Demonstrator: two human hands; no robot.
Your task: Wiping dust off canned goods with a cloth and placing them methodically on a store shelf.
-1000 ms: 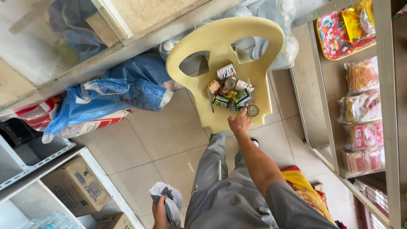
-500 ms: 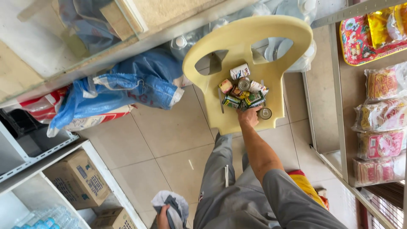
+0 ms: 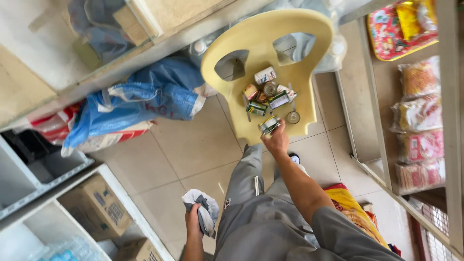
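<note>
On the yellow plastic chair [image 3: 290, 38], right hand [image 3: 276, 141] takes a can.
Its fingers pinch a small green-labelled tin [image 3: 269, 125] with a silvery end, lying tilted at the seat's front edge beside other cans [image 3: 267, 92]. The left hand [image 3: 193, 218] clutches a grey-white cloth [image 3: 205, 209].

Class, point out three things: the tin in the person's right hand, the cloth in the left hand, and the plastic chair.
tin [image 3: 269, 125], head view, its side
cloth [image 3: 205, 210], head view, its folds
plastic chair [image 3: 256, 41], head view, its backrest
</note>
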